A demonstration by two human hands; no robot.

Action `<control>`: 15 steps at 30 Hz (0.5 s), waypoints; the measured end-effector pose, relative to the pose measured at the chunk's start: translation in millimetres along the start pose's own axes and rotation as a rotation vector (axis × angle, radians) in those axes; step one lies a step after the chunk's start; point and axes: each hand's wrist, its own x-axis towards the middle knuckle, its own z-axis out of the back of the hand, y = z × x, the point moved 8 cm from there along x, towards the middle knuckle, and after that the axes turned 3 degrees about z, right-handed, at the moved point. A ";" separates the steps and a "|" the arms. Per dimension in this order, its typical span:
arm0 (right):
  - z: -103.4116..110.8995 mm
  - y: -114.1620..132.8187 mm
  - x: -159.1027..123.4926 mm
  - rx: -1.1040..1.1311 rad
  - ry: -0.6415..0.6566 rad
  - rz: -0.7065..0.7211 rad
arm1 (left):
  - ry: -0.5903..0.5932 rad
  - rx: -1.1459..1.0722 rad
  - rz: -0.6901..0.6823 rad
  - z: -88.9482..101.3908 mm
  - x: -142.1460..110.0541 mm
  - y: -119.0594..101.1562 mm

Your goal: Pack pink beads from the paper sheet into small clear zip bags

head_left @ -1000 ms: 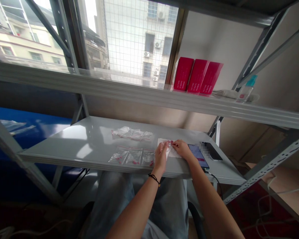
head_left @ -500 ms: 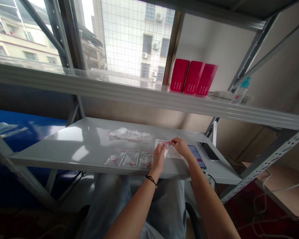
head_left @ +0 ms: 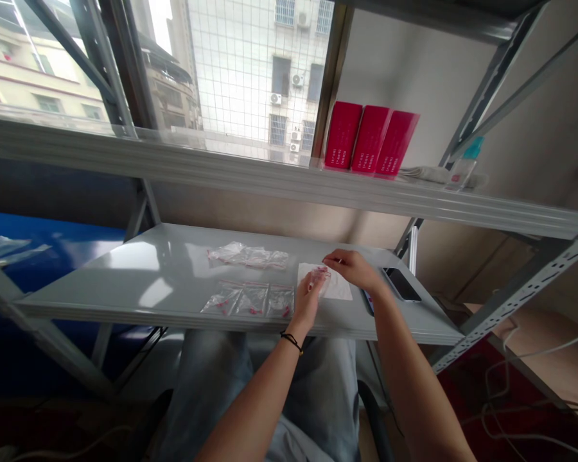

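At the shelf edge (head_left: 125, 314), left hand (head_left: 307, 303)

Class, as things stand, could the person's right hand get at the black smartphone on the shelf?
Probably yes: the right hand is close beside the black smartphone, with only a short stretch of grey metal shelf between them and nothing in the way.

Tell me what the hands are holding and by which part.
The left hand holds a small clear plastic bag by its lower part. The right hand has its fingertips at the red-marked top edge; whether they grip it cannot be told.
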 end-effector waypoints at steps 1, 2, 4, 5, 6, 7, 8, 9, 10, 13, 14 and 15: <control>-1.0 -9.7 0.1 -0.017 -0.044 -0.031 | -0.005 -0.002 -0.014 1.0 0.9 -0.3; -3.4 -20.4 -0.2 -0.037 -0.079 -0.062 | -0.011 -0.003 -0.033 2.1 1.8 -1.1; -12.9 -42.6 -1.8 -0.091 -0.115 -0.120 | -0.031 -0.010 -0.067 5.2 3.1 -2.4; -19.8 -53.0 -3.4 -0.121 -0.118 -0.145 | -0.038 -0.014 -0.077 6.4 3.7 -2.6; -27.9 -62.2 -5.3 -0.150 -0.111 -0.165 | -0.039 -0.018 -0.083 7.1 4.0 -2.6; -36.4 -69.8 -7.6 -0.178 -0.098 -0.178 | -0.035 -0.020 -0.085 7.3 4.4 -2.3; -44.6 -76.1 -10.3 -0.204 -0.084 -0.187 | -0.029 -0.022 -0.084 7.1 4.6 -1.9; -51.7 -81.1 -13.2 -0.229 -0.073 -0.194 | -0.022 -0.024 -0.084 6.8 4.8 -1.4; -57.3 -84.9 -16.0 -0.253 -0.066 -0.199 | -0.015 -0.026 -0.084 6.4 5.0 -0.9; -66.2 -91.2 -22.1 -0.313 -0.052 -0.203 | -0.001 -0.030 -0.088 5.6 5.6 0.3; -67.6 -92.1 -23.0 -0.328 -0.044 -0.202 | 0.001 -0.029 -0.089 5.6 5.9 0.6; -68.7 -92.7 -23.5 -0.340 -0.036 -0.201 | 0.001 -0.028 -0.090 5.7 6.2 0.9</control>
